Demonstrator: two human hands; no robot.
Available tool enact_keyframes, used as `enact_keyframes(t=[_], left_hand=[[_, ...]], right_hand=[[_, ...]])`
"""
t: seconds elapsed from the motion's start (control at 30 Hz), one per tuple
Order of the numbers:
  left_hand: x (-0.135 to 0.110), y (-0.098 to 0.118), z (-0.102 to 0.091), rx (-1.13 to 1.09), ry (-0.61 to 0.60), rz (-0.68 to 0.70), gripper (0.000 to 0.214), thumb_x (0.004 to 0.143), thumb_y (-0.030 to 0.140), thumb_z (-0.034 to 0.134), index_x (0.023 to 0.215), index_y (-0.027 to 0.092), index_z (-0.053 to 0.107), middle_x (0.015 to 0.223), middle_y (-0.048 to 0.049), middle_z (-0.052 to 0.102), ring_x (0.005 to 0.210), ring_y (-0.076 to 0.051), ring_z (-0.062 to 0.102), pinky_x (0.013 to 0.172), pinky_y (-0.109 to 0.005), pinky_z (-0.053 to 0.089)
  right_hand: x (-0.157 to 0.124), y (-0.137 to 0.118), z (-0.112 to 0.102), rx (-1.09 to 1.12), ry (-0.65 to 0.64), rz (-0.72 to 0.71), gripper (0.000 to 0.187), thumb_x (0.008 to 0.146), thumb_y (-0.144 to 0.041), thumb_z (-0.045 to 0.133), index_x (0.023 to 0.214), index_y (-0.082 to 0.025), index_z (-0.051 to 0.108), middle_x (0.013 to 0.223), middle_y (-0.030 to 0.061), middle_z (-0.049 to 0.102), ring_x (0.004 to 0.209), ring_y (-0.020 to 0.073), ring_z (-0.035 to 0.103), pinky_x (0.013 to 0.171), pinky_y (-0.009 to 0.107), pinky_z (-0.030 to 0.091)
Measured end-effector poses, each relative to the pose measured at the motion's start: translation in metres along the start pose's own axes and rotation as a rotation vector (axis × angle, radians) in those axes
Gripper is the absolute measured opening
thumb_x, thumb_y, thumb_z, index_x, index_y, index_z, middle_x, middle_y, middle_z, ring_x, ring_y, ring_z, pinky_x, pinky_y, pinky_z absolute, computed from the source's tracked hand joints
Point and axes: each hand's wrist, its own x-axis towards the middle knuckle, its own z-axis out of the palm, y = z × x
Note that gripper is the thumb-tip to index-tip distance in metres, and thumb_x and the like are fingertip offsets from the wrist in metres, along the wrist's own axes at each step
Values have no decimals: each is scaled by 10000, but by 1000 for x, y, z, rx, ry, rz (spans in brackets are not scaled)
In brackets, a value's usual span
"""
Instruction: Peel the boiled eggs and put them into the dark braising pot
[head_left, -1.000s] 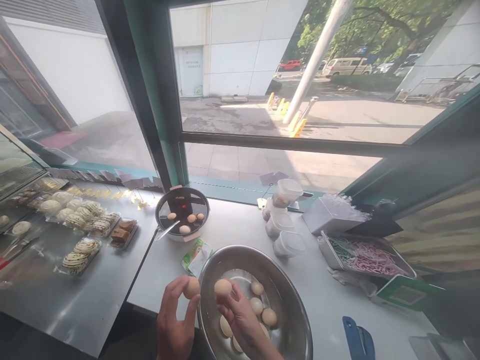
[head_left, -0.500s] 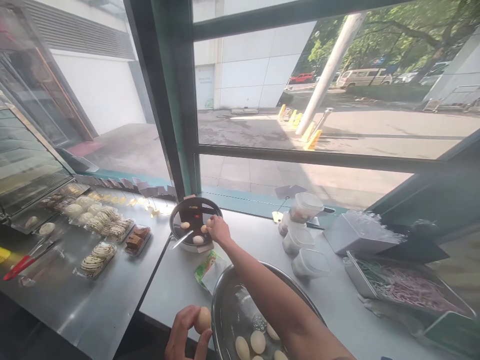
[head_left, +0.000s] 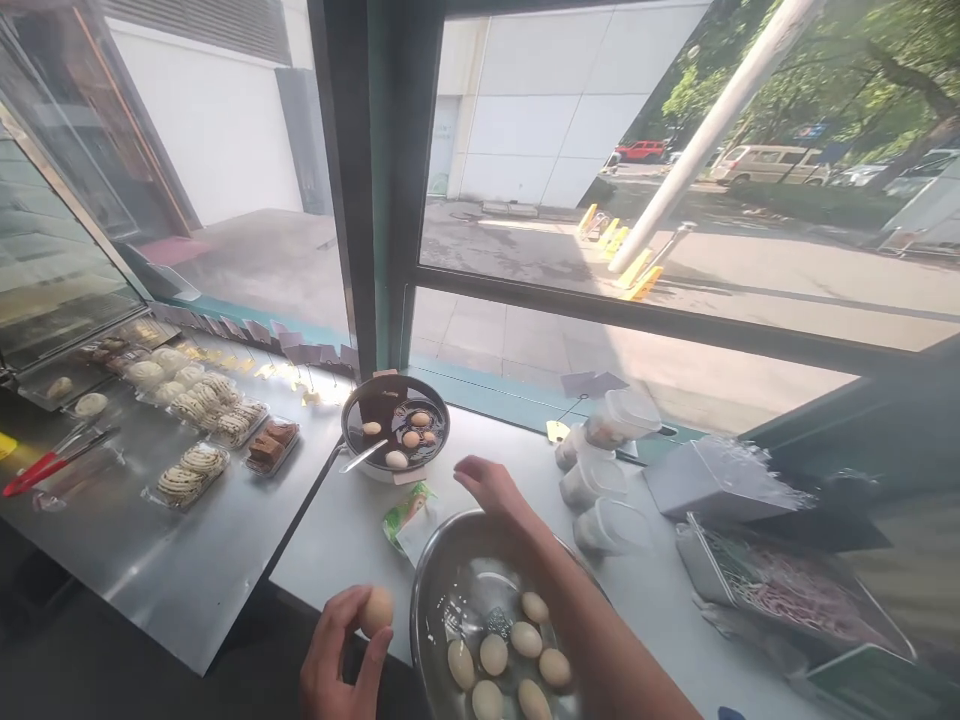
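Note:
An egg [head_left: 377, 611] is pinched between the thumb and fingers of my left hand [head_left: 335, 655], just left of a large metal bowl [head_left: 421, 610]. Several pale eggs [head_left: 493, 655] lie inside this bowl. My right hand [head_left: 491, 483] is over the bowl's far rim, its fingers stretched toward the pot, with nothing seen in it. The round black pot [head_left: 352, 405] holds dark liquid with several eggs [head_left: 411, 439] in it. A spoon handle [head_left: 364, 456] sticks out over the pot's near left rim.
A green and white packet [head_left: 409, 520] lies between pot and bowl. Stacked plastic tubs [head_left: 611, 525] and a metal tray of shredded food [head_left: 795, 590] stand to the right. On the left steel counter are packed buns [head_left: 193, 475] and red-handled tongs [head_left: 45, 470]. Windows rise behind.
My right hand has drawn back from the pot toward the bowl, and the eggs it covered now show in the liquid. My left hand still holds its egg. The view has shifted slightly.

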Motion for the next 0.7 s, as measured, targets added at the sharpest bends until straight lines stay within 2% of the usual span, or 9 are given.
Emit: enact_keyframes(t=[0.07, 0.13, 0.23, 0.33, 0.47, 0.57, 0.63, 0.7], left_hand=[[-1, -1, 0, -24, -14, -69, 366, 871, 497, 756, 1129, 237, 756, 1195, -80, 739, 1069, -229, 712, 903, -284, 617], [-3, -1, 3, -29, -35, -118, 387, 865, 520, 753, 1125, 232, 756, 1208, -79, 736, 1060, -222, 716, 891, -272, 620], [-7, 4, 15, -31, -115, -144, 430, 854, 564, 748, 1129, 234, 754, 1211, -83, 743, 1060, -234, 726, 902, -293, 624], [-12, 15, 33, -53, -240, -165, 471, 853, 577, 744, 1180, 239, 729, 1239, -89, 738, 1052, -246, 739, 927, -332, 626], [-18, 33, 57, -77, -378, -153, 489, 864, 568, 731, 1228, 242, 703, 1278, -98, 727, 1108, -269, 733, 980, -382, 612], [-21, 44, 73, -69, -438, -110, 489, 876, 564, 718, 1246, 244, 695, 1305, -108, 715, 1181, -287, 706, 1032, -416, 591], [-24, 49, 82, -58, -462, -88, 486, 877, 561, 720, 1246, 246, 697, 1328, -110, 705, 1228, -291, 682, 1073, -422, 570], [-26, 51, 89, -70, -474, -76, 489, 883, 574, 711, 1244, 244, 708, 1347, -114, 702, 1252, -292, 673, 1082, -408, 569]], right_hand=[[-63, 28, 14, -29, -59, 63, 180, 934, -274, 610, 1008, -217, 763, 1027, 77, 787, 950, 245, 705, 856, 332, 509], [-120, 52, 32, -59, -64, 147, 253, 843, -121, 593, 1005, -175, 780, 1125, 151, 764, 1060, 314, 683, 906, 376, 496], [-175, 75, 59, -25, -61, 263, 377, 790, -42, 538, 1050, -152, 787, 1185, 203, 749, 1093, 352, 674, 937, 409, 495], [-194, 88, 73, 89, 2, 365, 333, 822, -83, 526, 1027, -158, 778, 1274, 215, 707, 1143, 362, 649, 984, 432, 482], [-202, 97, 68, 326, 104, 469, 202, 819, -216, 607, 949, -175, 756, 1283, 185, 661, 1017, 319, 664, 998, 473, 483], [-215, 93, 56, 577, 143, 474, 320, 839, -372, 637, 1104, -224, 740, 1234, 131, 679, 1040, 306, 680, 988, 465, 525], [-225, 82, 48, 762, 141, 446, 427, 923, -490, 534, 1243, -253, 686, 1175, 108, 719, 1059, 294, 714, 945, 445, 573], [-235, 66, 42, 1076, 131, 420, 479, 961, -559, 493, 1304, -257, 635, 1163, 107, 749, 1093, 292, 738, 958, 446, 587]])
